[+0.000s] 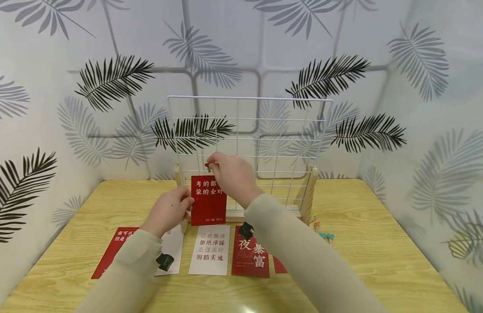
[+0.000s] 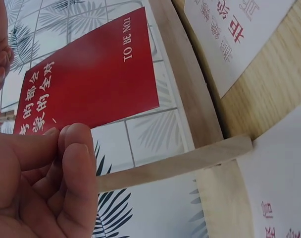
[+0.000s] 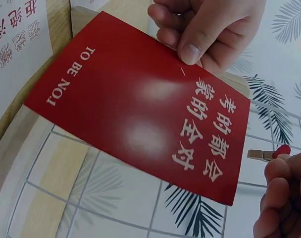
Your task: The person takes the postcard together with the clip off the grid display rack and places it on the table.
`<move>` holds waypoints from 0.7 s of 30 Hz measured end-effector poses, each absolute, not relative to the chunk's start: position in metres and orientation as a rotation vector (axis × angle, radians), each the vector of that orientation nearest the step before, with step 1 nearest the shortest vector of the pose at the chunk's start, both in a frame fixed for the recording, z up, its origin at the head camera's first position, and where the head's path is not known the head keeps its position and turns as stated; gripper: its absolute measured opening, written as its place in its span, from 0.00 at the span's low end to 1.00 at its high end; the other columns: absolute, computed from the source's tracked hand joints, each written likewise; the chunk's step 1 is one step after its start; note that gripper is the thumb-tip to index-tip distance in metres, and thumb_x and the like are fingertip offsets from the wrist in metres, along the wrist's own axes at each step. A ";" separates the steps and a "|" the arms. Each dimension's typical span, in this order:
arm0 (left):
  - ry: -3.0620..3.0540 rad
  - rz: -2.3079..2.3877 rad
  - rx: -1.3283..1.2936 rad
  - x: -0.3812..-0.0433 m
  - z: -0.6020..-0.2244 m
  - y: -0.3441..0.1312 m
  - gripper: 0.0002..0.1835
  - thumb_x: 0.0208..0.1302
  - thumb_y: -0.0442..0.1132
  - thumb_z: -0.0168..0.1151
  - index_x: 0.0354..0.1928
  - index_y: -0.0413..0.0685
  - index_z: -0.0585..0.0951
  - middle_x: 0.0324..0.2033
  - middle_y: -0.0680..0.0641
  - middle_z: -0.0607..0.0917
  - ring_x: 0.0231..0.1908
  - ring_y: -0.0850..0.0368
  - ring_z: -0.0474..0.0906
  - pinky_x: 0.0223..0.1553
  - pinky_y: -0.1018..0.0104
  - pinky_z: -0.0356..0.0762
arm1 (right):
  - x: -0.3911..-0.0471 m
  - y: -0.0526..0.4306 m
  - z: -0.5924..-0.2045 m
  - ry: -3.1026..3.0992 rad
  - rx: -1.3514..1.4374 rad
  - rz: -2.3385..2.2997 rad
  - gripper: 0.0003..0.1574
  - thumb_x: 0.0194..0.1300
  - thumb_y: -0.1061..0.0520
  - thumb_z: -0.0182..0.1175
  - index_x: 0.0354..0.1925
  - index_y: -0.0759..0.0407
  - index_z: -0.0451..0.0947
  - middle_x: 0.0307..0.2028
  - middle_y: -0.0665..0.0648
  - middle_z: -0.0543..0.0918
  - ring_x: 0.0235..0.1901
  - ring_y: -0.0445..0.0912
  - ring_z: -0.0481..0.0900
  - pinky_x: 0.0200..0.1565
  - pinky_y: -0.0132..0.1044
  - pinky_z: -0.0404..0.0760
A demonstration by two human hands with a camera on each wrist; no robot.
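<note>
A red card (image 1: 208,206) with white characters is held upright in front of a white wire grid rack (image 1: 264,148). My left hand (image 1: 170,209) pinches the card's left edge between thumb and fingers, as the right wrist view also shows. Just above the card's top edge, my right hand (image 1: 231,176) pinches a small wooden clothespin (image 3: 261,154) with a red end. In the right wrist view the clothespin stands apart from the card (image 3: 135,109), close to its top edge. The rack's wooden base (image 2: 185,69) runs behind and below the card.
On the table lie a white card (image 1: 209,252), a red card (image 1: 250,261) and, at the left, another red card (image 1: 112,252), with others partly hidden by my arms. Several small coloured clips (image 1: 326,236) lie right of the rack. Leaf-patterned walls surround the table.
</note>
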State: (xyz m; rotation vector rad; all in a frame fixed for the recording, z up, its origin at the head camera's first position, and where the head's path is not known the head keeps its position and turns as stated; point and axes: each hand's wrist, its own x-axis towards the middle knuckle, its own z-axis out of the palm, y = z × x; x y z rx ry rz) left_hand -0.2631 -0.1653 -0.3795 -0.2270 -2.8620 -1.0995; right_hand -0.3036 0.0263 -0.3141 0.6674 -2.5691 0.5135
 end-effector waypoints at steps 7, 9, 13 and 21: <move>-2.862 -1.077 -0.244 -0.258 -0.374 -0.172 0.07 0.76 0.37 0.55 0.36 0.47 0.76 0.30 0.47 0.81 0.27 0.54 0.78 0.30 0.62 0.77 | -0.298 0.038 -0.311 -2.559 0.695 0.518 0.11 0.76 0.49 0.57 0.50 0.46 0.84 0.35 0.43 0.88 0.22 0.37 0.76 0.25 0.30 0.73; -2.867 -1.065 -0.241 -0.256 -0.372 -0.173 0.07 0.76 0.38 0.55 0.36 0.48 0.75 0.29 0.47 0.81 0.28 0.54 0.78 0.30 0.62 0.77 | -0.297 0.042 -0.311 -2.560 0.701 0.521 0.11 0.76 0.49 0.57 0.50 0.46 0.84 0.34 0.44 0.88 0.22 0.38 0.76 0.24 0.30 0.73; -2.876 -1.042 -0.242 -0.254 -0.370 -0.175 0.07 0.76 0.38 0.55 0.36 0.48 0.75 0.29 0.47 0.81 0.28 0.54 0.78 0.30 0.61 0.77 | -0.294 0.050 -0.314 -2.555 0.729 0.546 0.10 0.76 0.51 0.58 0.49 0.47 0.85 0.36 0.44 0.88 0.23 0.38 0.75 0.22 0.30 0.71; -2.883 -1.030 -0.252 -0.250 -0.369 -0.181 0.05 0.76 0.38 0.55 0.38 0.48 0.77 0.27 0.48 0.81 0.30 0.52 0.77 0.30 0.61 0.76 | -0.288 0.070 -0.316 -2.531 0.778 0.582 0.11 0.76 0.52 0.58 0.49 0.49 0.85 0.37 0.46 0.88 0.19 0.38 0.73 0.19 0.32 0.68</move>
